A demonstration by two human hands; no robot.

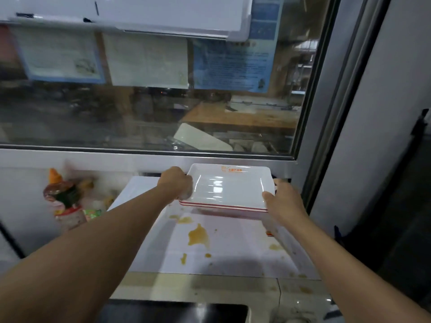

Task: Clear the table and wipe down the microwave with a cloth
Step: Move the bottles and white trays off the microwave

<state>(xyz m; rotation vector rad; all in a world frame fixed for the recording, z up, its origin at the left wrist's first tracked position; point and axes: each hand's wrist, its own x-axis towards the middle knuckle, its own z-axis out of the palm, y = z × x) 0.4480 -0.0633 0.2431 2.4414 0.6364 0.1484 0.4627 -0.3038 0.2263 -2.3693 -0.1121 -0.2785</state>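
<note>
Both hands (229,194) partly behind stacked trays (227,187)

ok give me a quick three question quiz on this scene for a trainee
1. True or false: both hands grip the stack of trays.
2. What marks the white top under the trays? A) brown spills B) blue paint C) torn paper
3. On which side of the trays do the sauce bottles stand?

Key:
1. True: the left hand grips the left edge, the right hand the right edge.
2. A: the brown spills lie on the top, nearer the person than the trays.
3. The left side, by the wall.
</note>
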